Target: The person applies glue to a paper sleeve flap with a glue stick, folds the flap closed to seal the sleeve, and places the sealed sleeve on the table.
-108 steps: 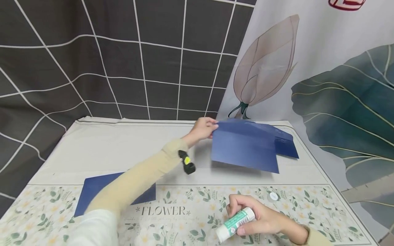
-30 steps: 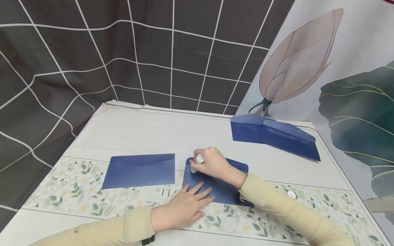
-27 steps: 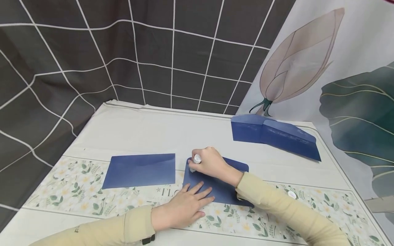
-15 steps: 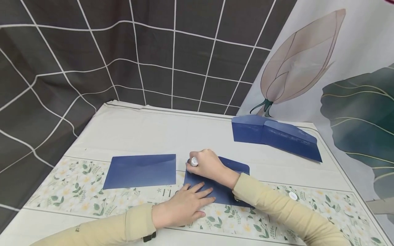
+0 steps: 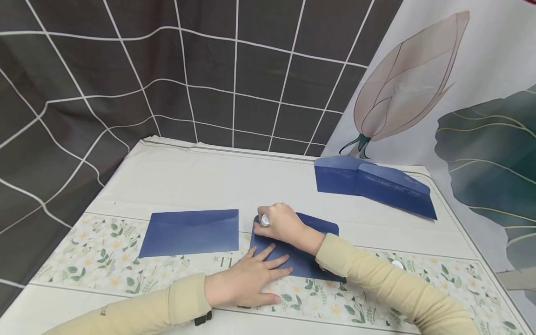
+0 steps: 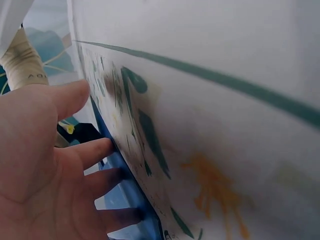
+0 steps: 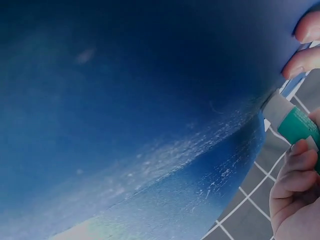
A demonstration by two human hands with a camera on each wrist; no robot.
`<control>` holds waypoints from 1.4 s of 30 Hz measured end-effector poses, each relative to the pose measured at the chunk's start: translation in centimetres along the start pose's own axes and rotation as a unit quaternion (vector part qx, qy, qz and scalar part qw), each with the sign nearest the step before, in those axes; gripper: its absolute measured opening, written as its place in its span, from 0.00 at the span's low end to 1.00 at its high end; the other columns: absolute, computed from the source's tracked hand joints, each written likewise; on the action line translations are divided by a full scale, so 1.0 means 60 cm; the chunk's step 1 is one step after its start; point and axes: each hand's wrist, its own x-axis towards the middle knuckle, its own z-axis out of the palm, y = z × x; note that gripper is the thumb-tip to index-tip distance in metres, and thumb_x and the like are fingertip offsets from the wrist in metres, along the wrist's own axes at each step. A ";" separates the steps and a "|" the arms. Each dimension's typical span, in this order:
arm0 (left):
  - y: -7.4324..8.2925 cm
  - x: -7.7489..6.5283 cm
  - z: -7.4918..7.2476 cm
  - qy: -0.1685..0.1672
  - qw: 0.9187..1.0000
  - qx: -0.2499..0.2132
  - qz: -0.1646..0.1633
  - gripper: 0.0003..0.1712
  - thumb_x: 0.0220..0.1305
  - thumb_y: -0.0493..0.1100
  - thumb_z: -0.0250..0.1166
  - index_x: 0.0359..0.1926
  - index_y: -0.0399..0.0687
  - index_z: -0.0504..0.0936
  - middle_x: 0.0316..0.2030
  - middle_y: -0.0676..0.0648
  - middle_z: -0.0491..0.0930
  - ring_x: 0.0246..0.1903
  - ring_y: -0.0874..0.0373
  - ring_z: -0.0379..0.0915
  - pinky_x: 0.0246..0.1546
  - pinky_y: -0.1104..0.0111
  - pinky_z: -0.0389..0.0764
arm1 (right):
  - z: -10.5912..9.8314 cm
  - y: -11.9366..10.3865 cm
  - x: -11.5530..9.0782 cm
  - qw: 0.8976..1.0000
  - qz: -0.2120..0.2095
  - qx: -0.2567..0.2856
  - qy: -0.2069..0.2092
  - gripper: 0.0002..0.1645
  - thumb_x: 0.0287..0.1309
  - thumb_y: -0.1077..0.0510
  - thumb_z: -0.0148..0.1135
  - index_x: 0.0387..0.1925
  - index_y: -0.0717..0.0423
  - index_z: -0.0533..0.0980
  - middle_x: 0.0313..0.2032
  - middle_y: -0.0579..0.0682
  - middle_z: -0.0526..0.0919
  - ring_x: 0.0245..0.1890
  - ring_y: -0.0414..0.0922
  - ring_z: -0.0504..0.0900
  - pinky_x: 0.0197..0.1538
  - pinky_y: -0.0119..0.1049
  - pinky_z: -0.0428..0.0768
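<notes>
A blue envelope (image 5: 303, 263) lies at the front middle of the table with its flap folded out away from me. My right hand (image 5: 282, 225) grips an upright glue stick (image 5: 264, 220), whose tip meets the envelope near the flap's left end. The right wrist view shows the green-and-white glue stick (image 7: 295, 120) and whitish glue streaks (image 7: 150, 170) along the fold and flap. Spread fingers of my left hand (image 5: 249, 281) press on the envelope's lower left part. Its thumb lies out over the flowered cloth in the left wrist view.
Another blue envelope (image 5: 190, 232) lies flat to the left. At the back right, two more envelopes, one on the left (image 5: 335, 179) and one on the right (image 5: 395, 193), overlap with their flaps out. A small white cap (image 5: 397, 264) sits beyond the right forearm.
Since the earliest frame, my left hand has brought an envelope from the back right to the front and laid it flat. Over the last second the glue stick has slid left along the flap.
</notes>
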 end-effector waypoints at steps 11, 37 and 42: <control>0.000 -0.001 -0.001 -0.005 1.000 -0.011 -0.007 0.37 0.65 0.67 0.53 0.72 0.65 0.60 0.74 0.54 0.52 0.74 0.42 0.45 0.63 0.37 0.61 | -0.017 0.021 -0.030 1.000 0.015 0.014 0.013 0.11 0.47 0.56 0.66 0.17 0.49 0.72 0.14 0.39 0.76 0.12 0.28 0.68 0.20 0.21 0.67; 0.002 -0.002 -0.007 -0.022 0.999 -0.026 -0.010 0.38 0.64 0.68 0.53 0.72 0.66 0.58 0.75 0.55 0.51 0.75 0.44 0.42 0.66 0.39 0.59 | -0.064 0.086 -0.128 0.992 0.120 0.024 0.030 0.11 0.48 0.57 0.68 0.18 0.47 0.74 0.07 0.36 0.68 0.09 0.27 0.59 0.17 0.24 0.62; 0.002 -0.002 -0.008 -0.025 0.999 -0.032 -0.016 0.38 0.64 0.68 0.53 0.73 0.67 0.57 0.75 0.55 0.50 0.75 0.45 0.41 0.66 0.39 0.58 | -0.075 0.096 -0.144 0.990 0.139 0.013 0.020 0.10 0.49 0.56 0.68 0.19 0.48 0.75 0.06 0.36 0.65 0.08 0.28 0.56 0.16 0.25 0.60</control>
